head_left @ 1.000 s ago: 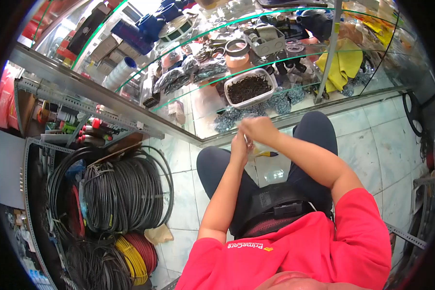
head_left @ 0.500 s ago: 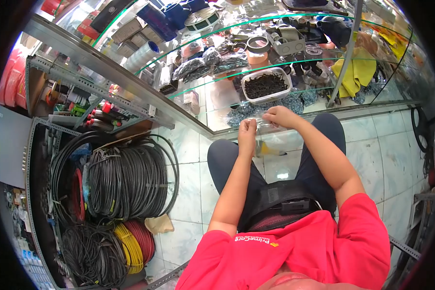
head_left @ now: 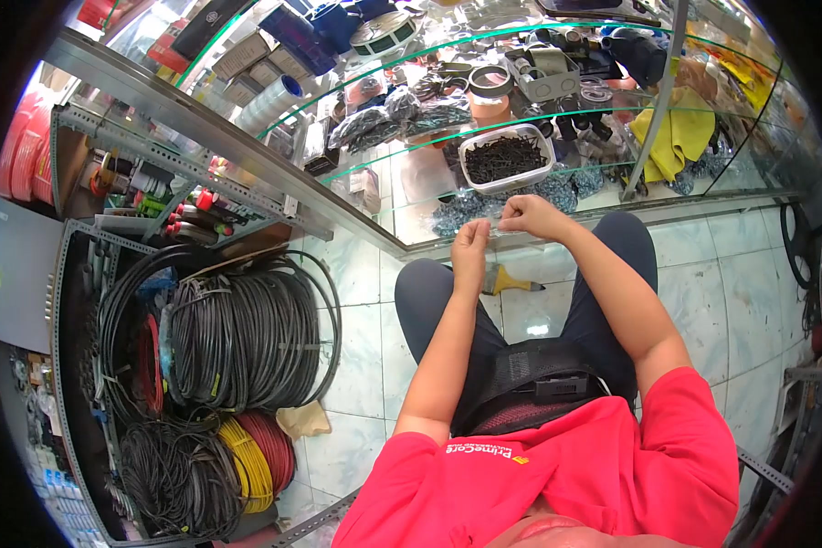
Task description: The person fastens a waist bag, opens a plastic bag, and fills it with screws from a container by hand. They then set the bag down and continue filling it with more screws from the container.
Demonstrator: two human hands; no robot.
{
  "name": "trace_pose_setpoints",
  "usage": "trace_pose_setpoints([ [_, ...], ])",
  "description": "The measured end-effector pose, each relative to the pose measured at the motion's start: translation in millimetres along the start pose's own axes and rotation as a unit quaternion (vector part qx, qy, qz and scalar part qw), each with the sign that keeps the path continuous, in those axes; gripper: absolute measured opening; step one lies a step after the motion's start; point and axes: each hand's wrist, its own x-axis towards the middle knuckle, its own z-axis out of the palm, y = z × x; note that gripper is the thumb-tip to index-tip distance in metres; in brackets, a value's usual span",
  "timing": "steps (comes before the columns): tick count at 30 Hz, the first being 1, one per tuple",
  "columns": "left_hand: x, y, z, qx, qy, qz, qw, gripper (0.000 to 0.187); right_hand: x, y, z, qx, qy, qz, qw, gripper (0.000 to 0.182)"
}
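Left hand (head_left: 468,253) and right hand (head_left: 534,217) both have fingers pinched narrow, can't tell on what, near a plastic tub (head_left: 513,184)

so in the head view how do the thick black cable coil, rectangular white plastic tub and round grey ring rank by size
Largest to smallest:
1. Black cable coil
2. White tub
3. Grey ring

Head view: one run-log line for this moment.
left hand: pinched | right hand: pinched, beside left | anything held: too small to tell | ahead: tub of dark pieces
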Motion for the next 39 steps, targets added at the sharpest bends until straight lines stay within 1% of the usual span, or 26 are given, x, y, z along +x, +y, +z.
trace_pose_setpoints([
  [3,-0.2,-4.6,0.9,-0.004,-0.004,-0.005,1.0,0.019,1.2,0.3,6.3,-0.01,0.007,0.002,1.0,0.023],
  [5,-1.2,-7.1,1.1,-0.04,-0.022,-0.063,0.997,0.021,3.6,2.3,11.2,0.01,0.014,0.021,1.0,0.03],
  [6,-0.6,-8.8,0.5,-0.04,-0.022,-0.063,0.997,0.021,4.9,6.3,16.5,0.01,0.014,0.021,1.0,0.03],
  [8,1.4,-11.7,-1.4,-0.055,-0.019,-0.089,0.994,0.024,4.6,14.3,29.3,-0.119,0.132,-0.102,0.979,0.033],
  [9,2.5,-15.1,-3.6,-0.055,-0.019,-0.089,0.994,0.024,-0.3,9.6,33.8,-0.119,0.132,-0.102,0.979,0.033],
  [11,3.8,-21.4,-7.7,-0.064,-0.051,-0.142,0.987,0.029,-13.0,-11.8,43.3,-0.094,0.129,-0.171,0.972,0.027],
  [12,2.0,-20.3,-3.0,-0.064,-0.049,-0.141,0.987,0.029,-16.9,-19.9,46.8,-0.156,0.124,-0.234,0.952,0.025],
  [14,-4.3,-13.6,12.9,-0.072,0.037,-0.134,0.988,0.032,-13.7,-11.8,53.0,-0.183,0.133,-0.228,0.947,0.024],
  [15,-6.0,-9.9,12.8,-0.071,0.036,-0.134,0.988,0.032,-12.9,-8.4,54.8,-0.211,0.145,-0.221,0.941,0.022],
  [16,-7.6,-5.3,10.8,-0.071,0.025,-0.174,0.982,0.032,-10.7,-4.7,52.9,-0.211,0.147,-0.219,0.941,0.022],
  [17,-8.3,-0.8,10.1,-0.071,0.012,-0.213,0.974,0.031,-6.3,-1.4,48.5,-0.262,0.172,-0.187,0.931,0.023],
  [19,-8.3,1.2,8.7,-0.103,-0.005,-0.22,0.97,0.031,-5.1,-1.9,45.6,-0.312,0.198,-0.152,0.917,0.024],
  [21,-9.4,3.9,10.2,-0.135,-0.019,-0.227,0.964,0.031,-7.9,-5.6,49.1,-0.319,0.169,-0.304,0.881,0.024],
  [23,-11.3,7.4,14.3,-0.147,0.052,-0.239,0.958,0.031,-12.8,-12.6,55.4,-0.296,0.17,-0.314,0.886,0.025],
  [24,-10.8,3.1,10.4,-0.148,0.053,-0.24,0.958,0.031,-14.8,-14.0,57.9,-0.272,0.171,-0.321,0.891,0.026],
  [25,-8.5,-0.6,5.5,-0.169,0.014,-0.227,0.959,0.028,-11.4,-10.9,55.0,-0.271,0.172,-0.321,0.891,0.026],
  [26,-4.0,-3.9,2.1,-0.189,-0.029,-0.213,0.958,0.026,-4.0,-6.0,45.6,-0.29,0.189,-0.213,0.914,0.027],
  [27,-0.8,-8.3,-1.2,-0.189,-0.03,-0.213,0.958,0.026,1.5,-0.7,37.4,-0.305,0.202,-0.102,0.925,0.028],
  [28,2.0,-10.9,-3.9,-0.133,-0.023,-0.152,0.979,0.023,3.5,3.3,30.6,-0.308,0.181,-0.057,0.932,0.024],
  [29,3.8,-13.7,-6.7,-0.076,-0.015,-0.091,0.993,0.021,6.3,8.0,22.7,-0.308,0.18,-0.057,0.932,0.024],
  [30,2.2,-8.3,-6.6,-0.03,0.007,-0.066,0.997,0.018,8.3,9.3,15.2,-0.178,0.125,-0.042,0.975,0.021],
  [31,0.0,-4.1,-4.0,-0.03,0.009,-0.067,0.997,0.018,9.4,10.6,12.8,-0.044,0.066,-0.027,0.997,0.019],
  [32,-1.2,0.2,-0.8,-0.021,0.025,-0.049,0.998,0.018,7.2,13.2,12.3,0.086,0.046,-0.03,0.995,0.018],
  [36,-1.4,-0.1,0.0,0.044,0.034,-0.016,0.998,0.018,3.7,8.0,5.4,0.139,0.033,-0.033,0.989,0.02],
  [38,-0.8,-0.7,1.8,0.046,0.034,-0.004,0.998,0.018,3.7,5.0,-0.1,0.081,-0.025,0.018,0.996,0.017],
  [39,-0.7,-2.0,1.7,0.047,0.035,0.007,0.998,0.019,4.0,7.3,1.0,0.081,-0.025,0.019,0.996,0.017],
])
